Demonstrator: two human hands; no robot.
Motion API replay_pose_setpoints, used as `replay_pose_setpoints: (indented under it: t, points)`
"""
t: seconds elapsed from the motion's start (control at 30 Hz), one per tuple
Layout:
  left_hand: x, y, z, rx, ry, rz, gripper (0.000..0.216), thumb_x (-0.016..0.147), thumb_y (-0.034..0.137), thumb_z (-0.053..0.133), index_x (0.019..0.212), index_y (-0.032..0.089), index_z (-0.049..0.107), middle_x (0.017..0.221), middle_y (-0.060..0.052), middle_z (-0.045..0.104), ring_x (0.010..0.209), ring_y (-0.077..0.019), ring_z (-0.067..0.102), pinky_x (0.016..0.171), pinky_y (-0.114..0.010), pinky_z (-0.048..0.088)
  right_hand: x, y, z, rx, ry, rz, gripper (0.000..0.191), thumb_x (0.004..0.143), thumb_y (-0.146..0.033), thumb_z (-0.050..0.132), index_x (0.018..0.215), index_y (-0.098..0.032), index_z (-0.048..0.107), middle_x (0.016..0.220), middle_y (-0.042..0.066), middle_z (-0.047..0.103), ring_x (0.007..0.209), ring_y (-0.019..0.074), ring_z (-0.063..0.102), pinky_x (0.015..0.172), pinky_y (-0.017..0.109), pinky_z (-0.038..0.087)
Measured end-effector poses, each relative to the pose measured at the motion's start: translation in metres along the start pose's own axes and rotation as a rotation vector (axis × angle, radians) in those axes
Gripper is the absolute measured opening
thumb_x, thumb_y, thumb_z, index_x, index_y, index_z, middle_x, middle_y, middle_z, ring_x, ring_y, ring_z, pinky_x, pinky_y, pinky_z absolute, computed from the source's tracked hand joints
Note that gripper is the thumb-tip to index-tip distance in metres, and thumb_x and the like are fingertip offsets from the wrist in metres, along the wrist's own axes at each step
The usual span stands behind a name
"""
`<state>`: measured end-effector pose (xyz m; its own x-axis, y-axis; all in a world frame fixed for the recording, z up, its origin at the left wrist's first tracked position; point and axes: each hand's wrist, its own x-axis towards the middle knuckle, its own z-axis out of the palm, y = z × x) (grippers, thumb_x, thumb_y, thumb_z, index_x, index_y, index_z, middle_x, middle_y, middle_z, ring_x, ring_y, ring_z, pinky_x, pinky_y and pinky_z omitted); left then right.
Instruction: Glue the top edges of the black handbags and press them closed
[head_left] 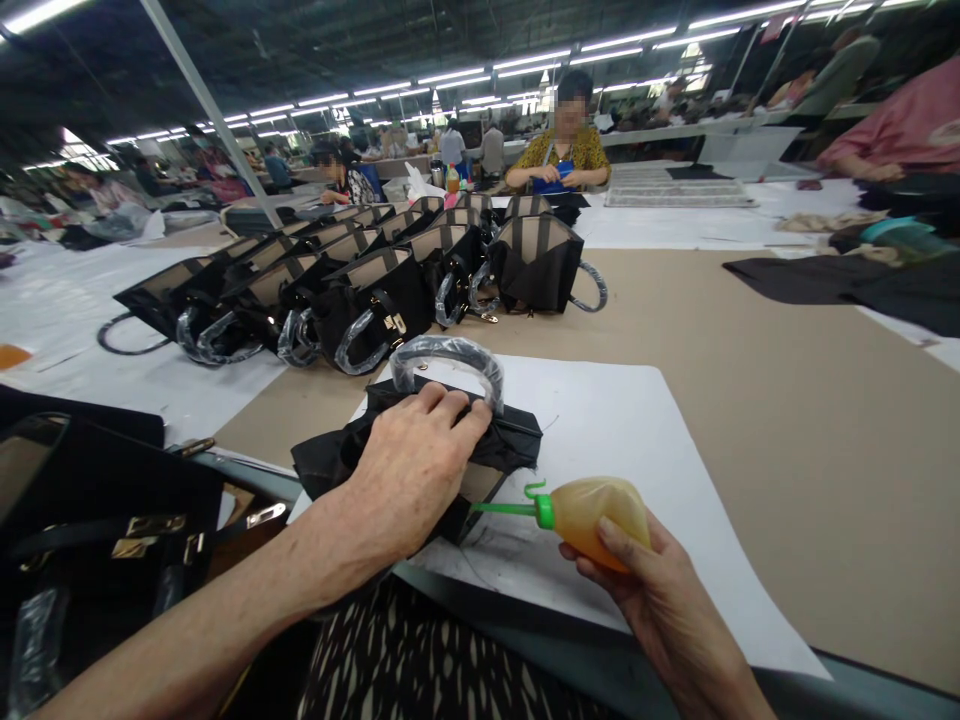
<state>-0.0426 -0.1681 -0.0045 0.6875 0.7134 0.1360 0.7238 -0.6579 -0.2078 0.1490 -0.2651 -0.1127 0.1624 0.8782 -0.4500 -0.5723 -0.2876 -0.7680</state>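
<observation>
A black handbag (517,430) lies on a white sheet (600,410) at the table's near edge. Clear plastic film wraps its raised handle (450,350). My left hand (420,460) is closed over the bag's upper part, its fingertips hidden behind the edge. In my right hand (637,560) is a soft squeeze bottle (600,510) of amber liquid, held on its side with the fingers wrapped round it. The bottle's green nozzle (506,508) points left, its tip at the bag's lower side. Whether the tip touches the bag I cannot tell.
Several black handbags (375,300) with wrapped handles stand in rows at the back left. More bags (97,500) with gold clasps sit close on my left. Brown board (787,420) covers the table, with dark cloth pieces (795,278) at right. A co-worker (562,150) sits opposite.
</observation>
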Motion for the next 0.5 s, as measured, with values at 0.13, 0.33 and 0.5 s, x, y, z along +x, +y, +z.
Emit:
replay_pose_setpoints:
  t: [0.13, 0.33, 0.5]
  points:
    - [0.000, 0.001, 0.001, -0.011, 0.023, 0.000, 0.033, 0.081, 0.010, 0.043, 0.112, 0.016, 0.055, 0.104, -0.006, 0.061, 0.096, -0.0244, 0.052, 0.075, -0.038, 0.051, -0.005, -0.001, 0.003, 0.016, -0.020, 0.016, 0.044, 0.068, -0.031, 0.075, 0.103, -0.014, 0.054, 0.087, 0.007, 0.065, 0.067, 0.0189, 0.065, 0.055, 0.022, 0.053]
    - [0.000, 0.001, 0.000, -0.031, 0.027, 0.008, 0.032, 0.081, 0.012, 0.045, 0.111, 0.014, 0.055, 0.105, -0.007, 0.061, 0.096, -0.0252, 0.052, 0.076, -0.038, 0.051, -0.010, 0.001, 0.005, 0.027, -0.039, 0.054, 0.042, 0.069, -0.031, 0.074, 0.102, -0.013, 0.054, 0.085, 0.006, 0.066, 0.067, 0.0189, 0.065, 0.055, 0.022, 0.053]
    - [0.001, 0.001, -0.001, -0.032, 0.007, -0.006, 0.032, 0.082, 0.011, 0.043, 0.111, 0.015, 0.056, 0.106, -0.006, 0.061, 0.097, -0.0249, 0.052, 0.077, -0.039, 0.051, -0.013, -0.005, 0.003, 0.034, 0.063, 0.016, 0.044, 0.067, -0.032, 0.075, 0.100, -0.012, 0.054, 0.078, 0.006, 0.067, 0.063, 0.0176, 0.065, 0.053, 0.019, 0.053]
